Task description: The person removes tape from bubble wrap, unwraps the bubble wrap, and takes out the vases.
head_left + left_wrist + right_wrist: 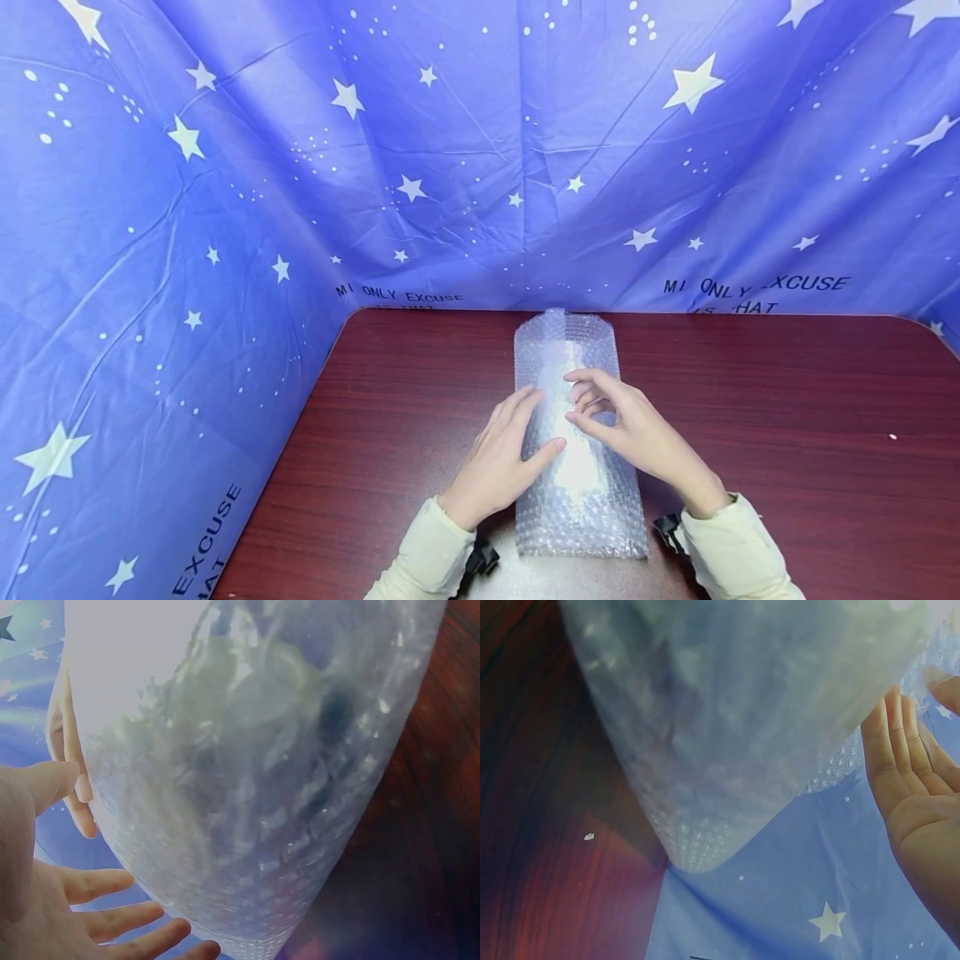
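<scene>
A clear bubble-wrap bag (577, 517) lies lengthwise on the table, with bright glare along its middle. Its far end stands slightly raised near the table's back edge. My left hand (497, 458) is over its left side, fingers spread and extended, thumb pointing across the plastic. From the right, my right hand (637, 425) hovers at the bag's middle, fingers loosely bent, thumb and index tips apart. In the left wrist view the left fingers (112, 922) lie beside the wrap without gripping it. The right wrist view has the right hand (919, 802) by the wrap's edge; contact is unclear.
The dark red wood-grain table (780, 433) extends on both sides of the bag. A small white scrap (892, 437) lies at the right. Blue star-printed cloth (480, 150) hangs behind and to the left. Black straps (482, 557) sit at the cuffs.
</scene>
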### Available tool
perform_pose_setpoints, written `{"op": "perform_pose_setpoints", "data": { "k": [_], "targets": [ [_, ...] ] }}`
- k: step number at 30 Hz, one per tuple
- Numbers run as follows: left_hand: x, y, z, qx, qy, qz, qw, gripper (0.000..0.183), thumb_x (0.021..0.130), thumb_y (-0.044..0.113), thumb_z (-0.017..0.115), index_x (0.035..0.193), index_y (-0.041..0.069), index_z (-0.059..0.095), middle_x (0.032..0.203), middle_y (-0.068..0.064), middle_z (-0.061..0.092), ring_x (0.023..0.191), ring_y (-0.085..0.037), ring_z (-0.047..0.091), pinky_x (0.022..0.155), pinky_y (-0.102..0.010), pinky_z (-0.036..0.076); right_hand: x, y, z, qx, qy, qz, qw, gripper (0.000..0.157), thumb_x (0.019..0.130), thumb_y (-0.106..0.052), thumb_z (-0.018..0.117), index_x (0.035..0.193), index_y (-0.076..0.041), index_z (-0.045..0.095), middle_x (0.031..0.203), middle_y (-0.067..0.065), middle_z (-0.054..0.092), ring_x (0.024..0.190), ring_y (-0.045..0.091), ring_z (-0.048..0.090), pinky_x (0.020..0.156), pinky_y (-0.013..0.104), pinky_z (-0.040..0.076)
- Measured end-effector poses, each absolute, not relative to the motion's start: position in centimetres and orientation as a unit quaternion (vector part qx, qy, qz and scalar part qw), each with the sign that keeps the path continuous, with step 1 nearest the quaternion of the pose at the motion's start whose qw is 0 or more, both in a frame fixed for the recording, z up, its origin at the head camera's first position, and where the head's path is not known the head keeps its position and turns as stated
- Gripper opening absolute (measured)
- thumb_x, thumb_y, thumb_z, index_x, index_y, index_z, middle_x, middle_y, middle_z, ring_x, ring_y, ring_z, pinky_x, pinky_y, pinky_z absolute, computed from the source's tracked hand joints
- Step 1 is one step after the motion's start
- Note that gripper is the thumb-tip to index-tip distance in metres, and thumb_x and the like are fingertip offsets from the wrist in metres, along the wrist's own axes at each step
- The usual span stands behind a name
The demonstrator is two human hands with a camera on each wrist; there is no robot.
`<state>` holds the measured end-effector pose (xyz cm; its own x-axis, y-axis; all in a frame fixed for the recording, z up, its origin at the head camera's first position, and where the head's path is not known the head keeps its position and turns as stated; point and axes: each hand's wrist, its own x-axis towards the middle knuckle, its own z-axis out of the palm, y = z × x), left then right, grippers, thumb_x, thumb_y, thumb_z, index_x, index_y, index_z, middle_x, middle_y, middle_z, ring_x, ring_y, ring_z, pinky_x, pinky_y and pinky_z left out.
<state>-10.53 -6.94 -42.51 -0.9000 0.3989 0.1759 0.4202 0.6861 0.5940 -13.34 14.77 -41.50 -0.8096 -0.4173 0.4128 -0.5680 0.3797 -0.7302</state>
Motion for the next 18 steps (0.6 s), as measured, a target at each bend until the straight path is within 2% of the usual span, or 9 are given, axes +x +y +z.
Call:
{"op": "perform_pose_setpoints", "data": {
  "k": [9, 18],
  "targets": [
    [-10.5, -7.0, -42.3, -0.217, -0.917, -0.332, 0.027, 0.072, 0.098, 0.058, 0.048, 0.153, 0.013, 0.035, 0.157, -0.007, 0.036, 0.143, -0.025, 0.037, 0.107, -0.054, 0.043, -13.5, 13.9, -41.3, 0.302, -0.823, 0.477, 0.064, 0.043, 0.089, -0.005, 0.072, 0.129, -0.001, 0.055, 0.095, -0.003, 0.064, 0.085, 0.006, 0.065, 0.078, 0.026, 0.057],
    [-10.4, -6.9, -42.2, -0.188, -0.918, -0.347, 0.024, 0.089, 0.089, 0.069, 0.055, 0.155, 0.015, 0.031, 0.159, -0.006, 0.034, 0.145, -0.022, 0.034, 0.109, -0.054, 0.041, -13.4, 13.0, -41.1, 0.312, -0.825, 0.468, 0.058, 0.048, 0.091, -0.009, 0.072, 0.133, -0.003, 0.052, 0.098, -0.004, 0.063, 0.086, 0.005, 0.063, 0.079, 0.026, 0.057]
  ]
}}
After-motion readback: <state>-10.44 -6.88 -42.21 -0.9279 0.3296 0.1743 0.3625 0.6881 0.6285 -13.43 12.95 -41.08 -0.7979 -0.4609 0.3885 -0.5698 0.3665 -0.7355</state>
